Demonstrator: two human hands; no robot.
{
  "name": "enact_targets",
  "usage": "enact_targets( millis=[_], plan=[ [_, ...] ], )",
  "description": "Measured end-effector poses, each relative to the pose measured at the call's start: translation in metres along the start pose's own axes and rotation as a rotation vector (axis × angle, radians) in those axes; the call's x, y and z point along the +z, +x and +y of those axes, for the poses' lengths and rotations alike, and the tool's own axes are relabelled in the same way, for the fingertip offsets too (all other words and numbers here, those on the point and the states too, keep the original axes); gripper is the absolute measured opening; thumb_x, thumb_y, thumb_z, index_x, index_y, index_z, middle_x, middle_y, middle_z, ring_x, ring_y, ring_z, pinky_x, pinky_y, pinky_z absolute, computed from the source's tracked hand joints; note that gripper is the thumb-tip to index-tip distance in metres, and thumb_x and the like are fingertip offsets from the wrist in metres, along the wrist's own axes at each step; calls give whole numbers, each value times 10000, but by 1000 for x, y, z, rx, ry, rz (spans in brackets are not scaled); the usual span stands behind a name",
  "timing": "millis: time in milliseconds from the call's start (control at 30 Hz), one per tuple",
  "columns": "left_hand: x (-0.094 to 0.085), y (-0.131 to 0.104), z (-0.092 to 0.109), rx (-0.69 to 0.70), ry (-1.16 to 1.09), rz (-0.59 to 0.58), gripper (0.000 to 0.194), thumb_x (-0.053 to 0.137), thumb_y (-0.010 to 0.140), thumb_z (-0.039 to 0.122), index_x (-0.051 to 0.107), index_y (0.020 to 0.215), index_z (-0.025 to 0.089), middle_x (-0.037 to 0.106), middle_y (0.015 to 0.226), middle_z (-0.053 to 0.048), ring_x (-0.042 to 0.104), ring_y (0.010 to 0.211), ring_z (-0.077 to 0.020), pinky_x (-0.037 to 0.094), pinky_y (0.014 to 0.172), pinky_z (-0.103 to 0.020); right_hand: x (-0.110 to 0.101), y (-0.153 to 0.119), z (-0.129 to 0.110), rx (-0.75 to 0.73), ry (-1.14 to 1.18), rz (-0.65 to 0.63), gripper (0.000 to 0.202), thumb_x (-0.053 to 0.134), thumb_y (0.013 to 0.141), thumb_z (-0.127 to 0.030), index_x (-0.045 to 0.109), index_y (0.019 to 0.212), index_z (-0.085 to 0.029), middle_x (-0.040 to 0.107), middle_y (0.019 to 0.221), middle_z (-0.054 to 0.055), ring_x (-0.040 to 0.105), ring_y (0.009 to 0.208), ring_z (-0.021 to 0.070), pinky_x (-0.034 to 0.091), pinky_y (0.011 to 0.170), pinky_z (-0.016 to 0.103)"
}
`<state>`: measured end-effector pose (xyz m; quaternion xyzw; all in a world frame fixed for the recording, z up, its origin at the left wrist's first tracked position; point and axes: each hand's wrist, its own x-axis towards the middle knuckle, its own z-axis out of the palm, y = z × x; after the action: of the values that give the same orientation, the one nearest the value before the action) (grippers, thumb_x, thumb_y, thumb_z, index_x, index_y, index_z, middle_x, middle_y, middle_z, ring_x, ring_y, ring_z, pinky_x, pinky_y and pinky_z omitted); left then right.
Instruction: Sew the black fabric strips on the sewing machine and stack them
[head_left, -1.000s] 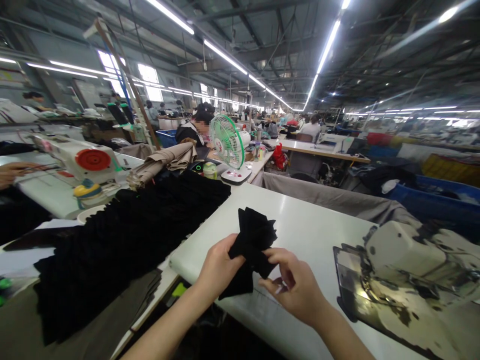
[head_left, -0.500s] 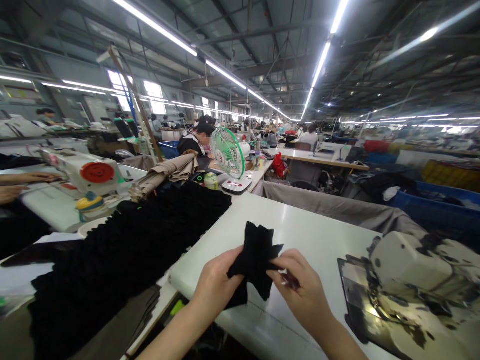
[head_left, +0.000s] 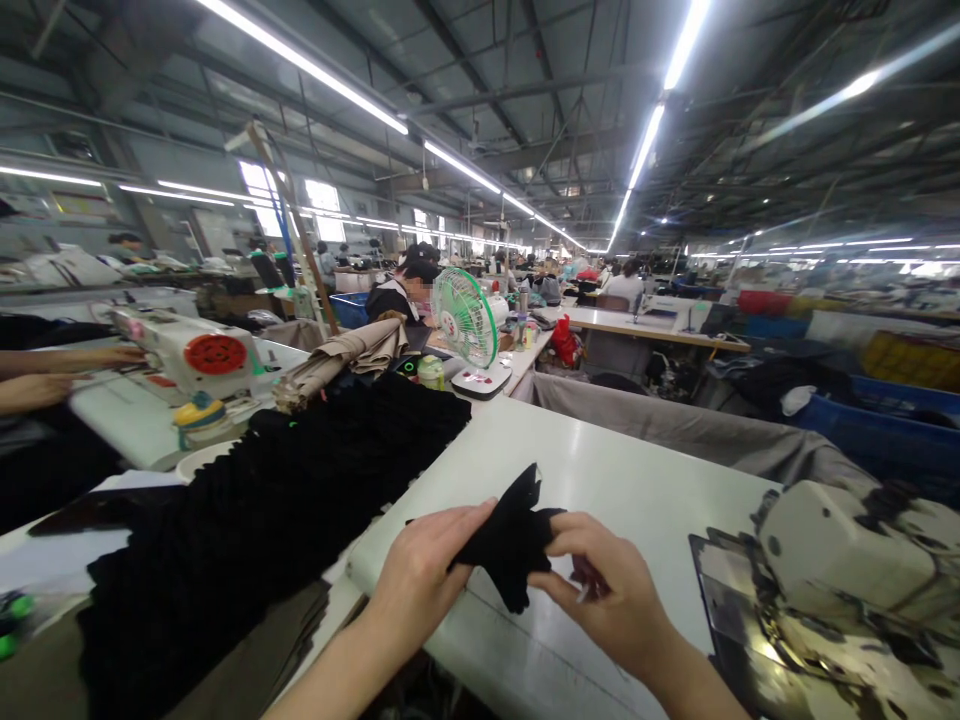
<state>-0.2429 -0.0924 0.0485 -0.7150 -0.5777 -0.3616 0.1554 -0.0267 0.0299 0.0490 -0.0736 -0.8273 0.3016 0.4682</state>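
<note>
Above the pale tabletop (head_left: 570, 470), a small piece of black cloth (head_left: 510, 550) is stretched between my two hands. My left hand (head_left: 431, 560) grips its left side, thumb below and fingers on top. The cloth's right edge is pinched between the thumb and forefinger of my right hand (head_left: 600, 580); a small object, too blurred to name, shows in that palm. One corner of the cloth points up, another hangs down. A long heap of black cloth pieces (head_left: 285, 500) lies left of my left hand.
A sewing machine (head_left: 840, 560) stands at the right. Behind the heap are a green fan (head_left: 465, 320) and rolled beige cloth (head_left: 345, 355). At the left, another person's hands (head_left: 97, 370) are by a white machine (head_left: 187, 350). A grey cloth-lined trough (head_left: 660, 410) runs behind the tabletop.
The black cloth has changed shape: it is folded narrower, and the piece that hung under my left hand no longer shows. Both hands still hold it. The view has shifted slightly.
</note>
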Motion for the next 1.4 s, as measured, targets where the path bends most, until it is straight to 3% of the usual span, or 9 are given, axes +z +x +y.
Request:
enact_targets(
  millis=[167,300,367,500,667,900,1067,1233,1400],
  plan=[
    [-13,4,4,25,-18,-153,665,450,735,-9,585,1336,241,716,1213,-73,691,1081,-227,555,910,-343,5,3,-3,295,142,-51,435,653,928,-470,587,1292,-241,626,677,-46,488,514,114,441,504,220],
    [-14,20,-1,-529,-232,-272,289,552,771,107,701,1006,184,750,971,-42,700,901,-231,538,808,-321,6,5,5,446,3,197,362,620,904,-558,747,963,-225,644,685,0,556,582,140,482,559,228],
    [-9,29,-8,-798,-432,-206,141,630,777,184,690,902,160,735,865,-25,685,825,-227,524,748,-305,10,3,16,598,-12,288,434,606,881,-612,743,1004,-219,708,790,32,568,586,153,491,540,244],
    [11,40,-12,-1000,-865,67,210,725,752,253,690,924,137,735,887,-41,678,819,-219,517,769,-301,36,-5,37,825,153,116,703,770,684,-622,675,1236,-198,745,1125,103,639,629,196,543,544,305],
    [39,41,6,-1121,-1398,227,341,809,724,305,685,981,118,742,912,-109,703,789,-240,548,758,-334,67,-19,38,994,533,92,572,770,668,-587,737,1039,-153,768,931,89,715,905,309,575,811,386],
    [63,42,-14,-1295,-1335,149,428,804,807,384,696,1080,72,748,1013,-166,719,910,-255,567,837,-322,45,-19,58,937,466,-225,379,799,629,-492,742,790,-153,717,723,41,673,740,269,528,668,335],
    [89,59,-44,-1278,-1498,400,377,703,905,331,656,1186,86,743,1071,-167,732,899,-254,571,895,-376,46,0,64,981,524,-28,482,760,658,-579,749,899,-162,738,821,59,697,888,278,549,780,338],
    [103,89,-72,-1347,-1766,337,434,524,1009,412,653,1183,36,744,1046,-171,732,921,-247,560,942,-375,40,49,79,858,148,-122,415,615,796,-520,724,964,-156,712,731,34,687,722,234,530,613,308],
    [110,112,-104,-1230,-1790,392,469,477,1016,504,634,1218,111,720,1123,-134,719,982,-225,553,939,-329,20,135,112,728,-183,-220,96,688,792,-252,689,761,-161,678,687,-4,674,744,217,514,686,300]
  ],
)
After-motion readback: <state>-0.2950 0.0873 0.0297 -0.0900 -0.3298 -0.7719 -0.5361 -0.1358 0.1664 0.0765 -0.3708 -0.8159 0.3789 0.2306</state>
